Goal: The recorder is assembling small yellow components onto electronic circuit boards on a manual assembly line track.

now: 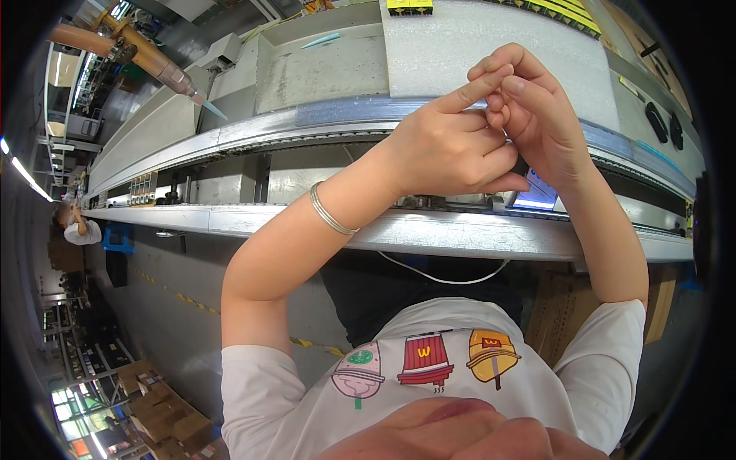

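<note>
My left hand [460, 149], with silver bangles [326, 211] on its wrist, is over the conveyor rails. Its index finger reaches up to the fingertips of my right hand [548, 126], while its other fingers are curled. My right hand's fingers are bent and pressed together against the left fingertips. Anything between the fingertips is hidden or too small to make out. Beneath the hands runs a conveyor [475, 234] with metal rails. A blue-lit panel [537, 192] shows just below my right hand.
A white foam sheet [437, 54] lies beyond the conveyor, with yellow-and-black parts [410, 7] on it. At upper left hangs a dispensing syringe [180, 80] with a pale blue tip. Another blue tip [320, 41] lies in the metal tray. Black pieces [657, 123] sit at right.
</note>
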A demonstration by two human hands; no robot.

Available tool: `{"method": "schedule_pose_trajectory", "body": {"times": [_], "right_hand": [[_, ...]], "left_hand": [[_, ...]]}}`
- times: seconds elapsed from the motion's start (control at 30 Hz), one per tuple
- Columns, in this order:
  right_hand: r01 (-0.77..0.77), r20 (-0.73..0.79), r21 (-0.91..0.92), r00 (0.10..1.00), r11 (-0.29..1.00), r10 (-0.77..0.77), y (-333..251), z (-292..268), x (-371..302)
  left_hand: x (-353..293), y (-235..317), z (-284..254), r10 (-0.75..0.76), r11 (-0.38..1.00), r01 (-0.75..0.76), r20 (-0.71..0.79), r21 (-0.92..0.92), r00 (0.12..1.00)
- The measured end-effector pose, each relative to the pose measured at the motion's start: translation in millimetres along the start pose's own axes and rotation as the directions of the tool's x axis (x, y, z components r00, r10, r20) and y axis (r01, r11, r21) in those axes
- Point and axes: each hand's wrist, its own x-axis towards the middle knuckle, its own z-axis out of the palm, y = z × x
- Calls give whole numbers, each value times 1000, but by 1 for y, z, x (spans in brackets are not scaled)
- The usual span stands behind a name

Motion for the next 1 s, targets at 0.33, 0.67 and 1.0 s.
{"method": "schedule_pose_trajectory", "body": {"times": [0.33, 0.67, 1.0], "right_hand": [[0, -8, 11, 1000, 1000, 0, 1, 1, -1], [-51, -196, -137, 980, 989, 23, 15, -15, -3], [-92, -303, -241, 953, 966, 15, 19, -20, 10]], "left_hand": [[0, 1, -1, 1, 1000, -1, 34, -6, 999], [-6, -10, 10, 55, 997, -56, -29, -56, 998], [-9, -15, 10, 14, 1000, -15, -51, -23, 999]]}}
